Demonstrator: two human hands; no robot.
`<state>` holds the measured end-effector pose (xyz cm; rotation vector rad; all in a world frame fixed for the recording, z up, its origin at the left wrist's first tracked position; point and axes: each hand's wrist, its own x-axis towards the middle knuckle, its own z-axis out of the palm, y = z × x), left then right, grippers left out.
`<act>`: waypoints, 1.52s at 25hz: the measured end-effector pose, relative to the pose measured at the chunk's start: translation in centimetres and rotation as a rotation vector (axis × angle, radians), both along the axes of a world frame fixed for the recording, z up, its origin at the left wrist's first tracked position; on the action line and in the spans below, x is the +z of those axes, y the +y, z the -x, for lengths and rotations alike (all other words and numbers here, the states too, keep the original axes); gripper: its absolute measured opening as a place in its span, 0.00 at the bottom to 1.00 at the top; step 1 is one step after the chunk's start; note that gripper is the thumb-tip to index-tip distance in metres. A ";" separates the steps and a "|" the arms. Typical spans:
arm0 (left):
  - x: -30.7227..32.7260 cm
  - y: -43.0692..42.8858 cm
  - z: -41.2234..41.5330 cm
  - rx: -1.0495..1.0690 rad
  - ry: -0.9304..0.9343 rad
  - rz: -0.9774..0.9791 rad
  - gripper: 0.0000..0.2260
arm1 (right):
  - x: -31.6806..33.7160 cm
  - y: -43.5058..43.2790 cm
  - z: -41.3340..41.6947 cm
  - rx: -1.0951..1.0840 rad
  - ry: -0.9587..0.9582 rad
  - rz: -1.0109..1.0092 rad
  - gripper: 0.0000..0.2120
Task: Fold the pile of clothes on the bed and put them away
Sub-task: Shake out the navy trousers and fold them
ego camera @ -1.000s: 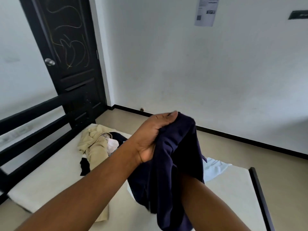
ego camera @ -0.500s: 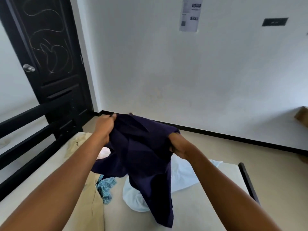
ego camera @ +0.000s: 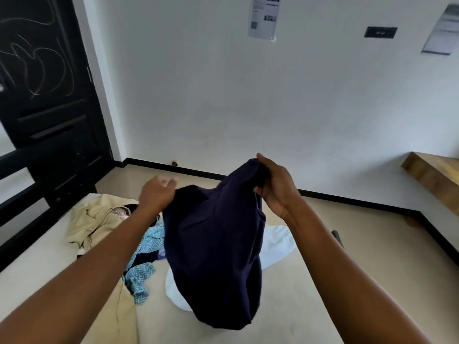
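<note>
A dark navy garment [ego camera: 213, 247] hangs in the air over the bed [ego camera: 310, 304]. My right hand [ego camera: 274, 184] pinches its upper edge, raised at centre right. At the garment's left edge is my left hand [ego camera: 156, 193], blurred, fingers curled at the cloth; its grip is unclear. On the mattress below lie a beige garment [ego camera: 94, 219], a light blue patterned cloth [ego camera: 141, 271] and a white garment [ego camera: 275, 244], partly hidden by the navy one.
A black door [ego camera: 47, 90] and black bed rails [ego camera: 29, 194] stand at the left. White wall ahead with a paper sheet [ego camera: 263, 16]. A wooden ledge [ego camera: 432, 170] juts at the right. Tan floor lies beyond the bed's foot.
My right hand has risen and shifted right with the garment's edge. My left hand has dropped lower on the left edge. The camera view has turned slightly right.
</note>
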<state>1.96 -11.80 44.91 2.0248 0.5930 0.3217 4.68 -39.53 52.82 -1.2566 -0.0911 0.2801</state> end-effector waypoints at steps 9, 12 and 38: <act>3.9 -8.4 2.3 -0.337 -0.445 0.058 0.09 | 1.6 1.3 0.1 0.056 -0.257 0.158 0.08; 4.5 -9.1 2.8 -0.385 -0.389 0.420 0.07 | -1.3 -0.1 0.0 -0.015 -0.459 0.552 0.04; 0.9 -4.6 4.5 -0.379 -0.197 -0.297 0.10 | -8.0 -0.2 -0.7 0.214 -0.398 0.528 0.13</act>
